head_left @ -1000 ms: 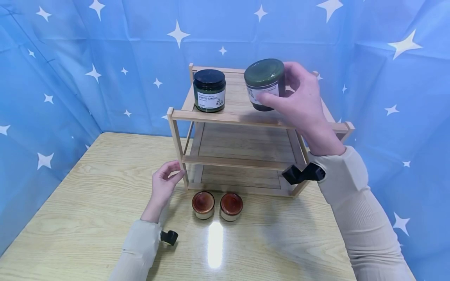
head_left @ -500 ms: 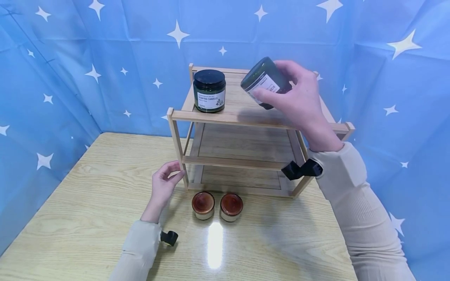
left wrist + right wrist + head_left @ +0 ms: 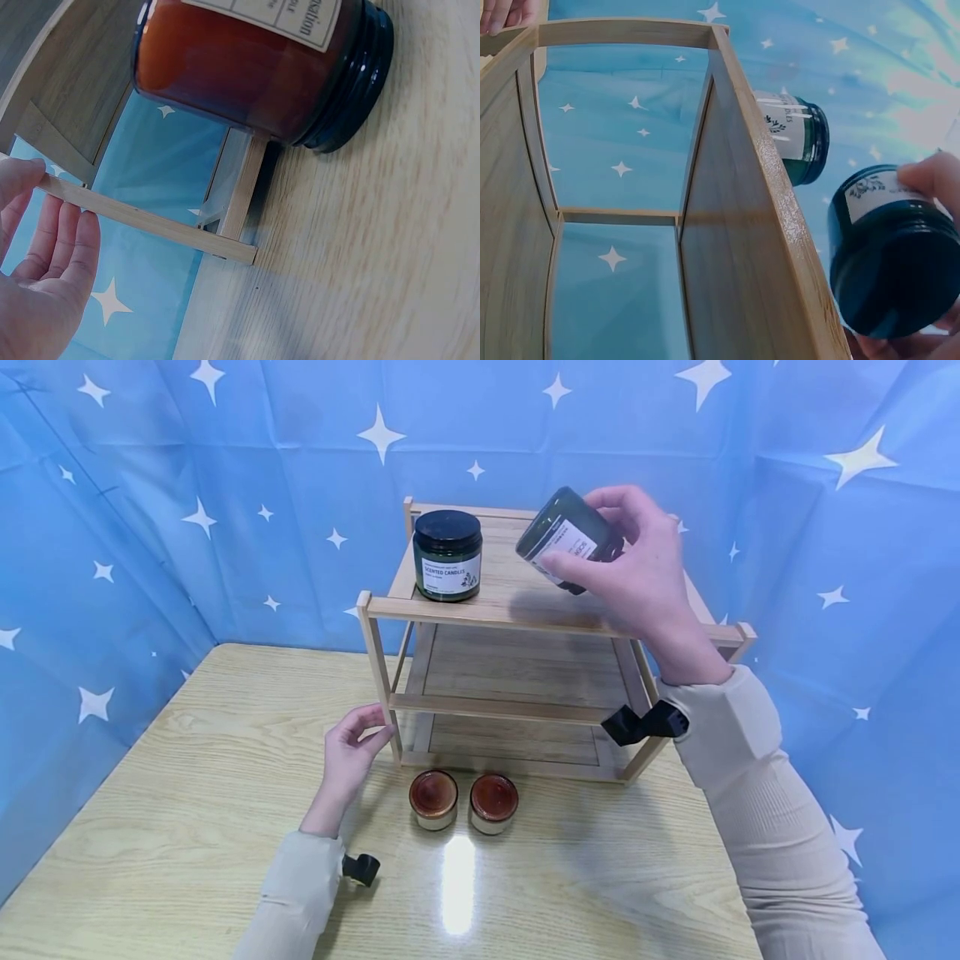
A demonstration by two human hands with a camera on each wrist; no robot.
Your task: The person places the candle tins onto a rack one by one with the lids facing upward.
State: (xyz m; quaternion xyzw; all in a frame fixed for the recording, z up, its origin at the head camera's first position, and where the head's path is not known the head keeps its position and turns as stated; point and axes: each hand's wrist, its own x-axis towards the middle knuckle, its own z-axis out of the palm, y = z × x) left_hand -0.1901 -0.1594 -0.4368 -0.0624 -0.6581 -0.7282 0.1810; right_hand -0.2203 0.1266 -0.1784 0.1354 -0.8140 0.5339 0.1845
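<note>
My right hand (image 3: 641, 564) grips a green glass candle jar (image 3: 557, 531) above the right part of the wooden rack's (image 3: 495, 612) top shelf. The jar is tilted, its green base toward the upper left; its dark lid faces the right wrist camera. On that shelf's left side stands a matching jar (image 3: 448, 560), upright with a black lid and a "SCENTED CANDLES" label. My left hand (image 3: 348, 747) pinches the rack's front left leg (image 3: 135, 216) between thumb and fingers. Two amber candle jars, a left one (image 3: 433, 797) and a right one (image 3: 493, 802), rest base-up before the rack.
The light wood table (image 3: 225, 760) carries the rack near its back edge. A lower shelf (image 3: 517, 668) and a bottom shelf (image 3: 517, 735) lie beneath the top one. Behind hangs a blue curtain (image 3: 300, 460) with white stars.
My right hand has turned the green jar from nearly upside down to a leftward tilt, bringing its label more into view. My left hand and the other jars have stayed put.
</note>
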